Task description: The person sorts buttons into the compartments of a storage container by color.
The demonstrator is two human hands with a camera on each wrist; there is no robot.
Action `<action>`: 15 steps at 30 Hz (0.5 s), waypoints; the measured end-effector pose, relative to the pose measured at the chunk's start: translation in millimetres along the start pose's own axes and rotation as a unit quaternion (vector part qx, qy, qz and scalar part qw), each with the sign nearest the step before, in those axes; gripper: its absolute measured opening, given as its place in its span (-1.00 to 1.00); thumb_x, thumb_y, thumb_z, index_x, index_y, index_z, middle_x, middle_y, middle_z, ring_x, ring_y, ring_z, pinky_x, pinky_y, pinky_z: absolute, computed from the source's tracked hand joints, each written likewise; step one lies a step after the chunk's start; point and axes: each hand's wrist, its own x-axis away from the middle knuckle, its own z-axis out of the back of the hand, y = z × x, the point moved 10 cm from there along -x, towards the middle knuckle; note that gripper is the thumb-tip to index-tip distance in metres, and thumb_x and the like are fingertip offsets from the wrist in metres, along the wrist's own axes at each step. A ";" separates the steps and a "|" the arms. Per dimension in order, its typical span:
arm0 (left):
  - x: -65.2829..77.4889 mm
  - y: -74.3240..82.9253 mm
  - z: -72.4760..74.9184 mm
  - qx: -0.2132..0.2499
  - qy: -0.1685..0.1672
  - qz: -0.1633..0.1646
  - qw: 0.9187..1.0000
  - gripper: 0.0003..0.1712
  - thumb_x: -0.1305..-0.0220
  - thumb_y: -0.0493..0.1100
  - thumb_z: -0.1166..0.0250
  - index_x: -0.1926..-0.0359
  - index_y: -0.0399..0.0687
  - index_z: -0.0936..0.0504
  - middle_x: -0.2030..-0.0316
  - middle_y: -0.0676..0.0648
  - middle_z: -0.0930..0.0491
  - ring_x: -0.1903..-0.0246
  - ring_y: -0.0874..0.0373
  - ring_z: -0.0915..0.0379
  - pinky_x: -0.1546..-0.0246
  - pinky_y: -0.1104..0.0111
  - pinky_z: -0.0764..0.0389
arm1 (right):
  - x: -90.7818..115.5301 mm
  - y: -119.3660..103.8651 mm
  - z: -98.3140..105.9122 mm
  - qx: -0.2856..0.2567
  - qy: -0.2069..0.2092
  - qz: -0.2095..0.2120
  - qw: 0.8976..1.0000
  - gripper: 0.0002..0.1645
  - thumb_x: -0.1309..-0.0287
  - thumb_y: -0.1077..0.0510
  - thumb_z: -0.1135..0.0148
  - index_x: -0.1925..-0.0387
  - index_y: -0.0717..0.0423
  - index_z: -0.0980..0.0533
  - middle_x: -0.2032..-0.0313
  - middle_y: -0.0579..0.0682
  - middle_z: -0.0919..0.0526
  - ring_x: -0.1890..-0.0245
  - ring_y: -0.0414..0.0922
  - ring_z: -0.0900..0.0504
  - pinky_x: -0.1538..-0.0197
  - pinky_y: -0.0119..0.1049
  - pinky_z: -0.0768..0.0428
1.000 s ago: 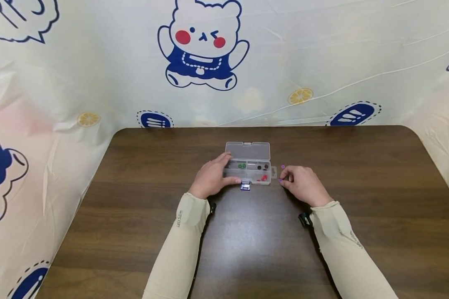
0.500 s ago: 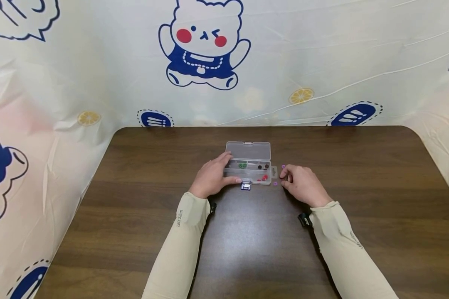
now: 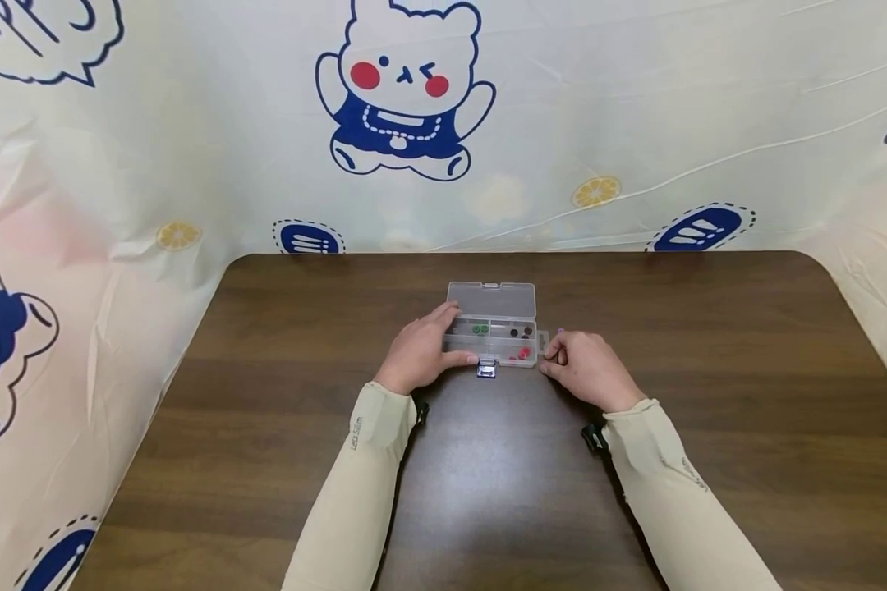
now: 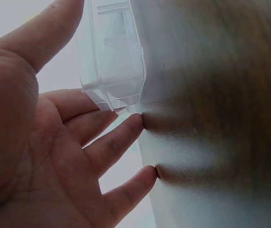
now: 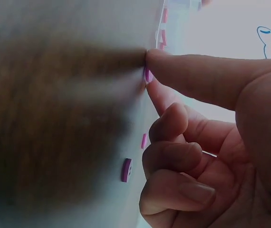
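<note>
My left hand (image 3: pixel 419 351) holds the left end of a clear plastic divided box (image 3: pixel 504 350), thumb at its front edge and fingers behind. In the left wrist view two fingertips touch the table beside the box (image 4: pixel 116 52). The box's lid (image 3: pixel 491 301) lies open toward the back. Green buttons (image 3: pixel 480 329), dark buttons (image 3: pixel 521 332) and red buttons (image 3: pixel 521 354) sit in separate compartments. By the box's front right corner, my right hand (image 3: pixel 587 369) has thumb and index finger around a purple button (image 5: pixel 148 75) at the tabletop; the other fingers are curled.
Two more purple buttons show in the right wrist view: a thin-edged button (image 5: pixel 144 141) and a nearer button (image 5: pixel 127 170). A small shiny blue-and-silver piece (image 3: pixel 486 369) is at the box's front edge. A printed curtain (image 3: pixel 532 123) hangs behind the brown table (image 3: pixel 266 328).
The near purple button slid left toward the box, then my right hand moved left over it, hiding it in the head view. My left hand stays on the box.
</note>
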 end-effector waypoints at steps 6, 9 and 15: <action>0.4 0.4 0.4 -0.002 0.002 -0.004 1.000 0.00 -0.22 0.24 -0.40 -0.50 -0.17 -0.26 -0.52 -0.12 -0.16 -0.44 -0.10 -0.18 -0.45 -0.01 -0.17 | -0.4 -0.1 -1.7 0.001 -0.009 -0.006 1.000 -0.87 -0.20 0.19 -0.40 0.37 0.15 -0.61 0.56 -0.07 -0.50 0.53 -0.15 -0.44 0.37 -0.26 -0.44; 0.6 0.9 1.4 -0.002 0.003 -0.006 1.000 0.00 -0.22 0.23 -0.40 -0.49 -0.18 -0.26 -0.51 -0.12 -0.17 -0.44 -0.11 -0.19 -0.44 -0.01 -0.18 | 0.2 -0.1 -0.7 -0.003 -0.011 -0.007 1.000 -0.88 -0.20 0.20 -0.41 0.39 0.15 -0.60 0.57 -0.06 -0.50 0.54 -0.15 -0.43 0.37 -0.26 -0.44; 0.9 1.2 1.6 -0.003 0.001 -0.005 1.000 0.00 -0.23 0.24 -0.39 -0.50 -0.18 -0.25 -0.52 -0.12 -0.16 -0.44 -0.11 -0.18 -0.44 -0.01 -0.18 | 2.2 0.6 4.0 0.000 -0.006 0.004 1.000 -0.88 -0.22 0.24 -0.37 0.41 0.14 -0.59 0.59 -0.08 -0.47 0.56 -0.16 -0.41 0.37 -0.25 -0.44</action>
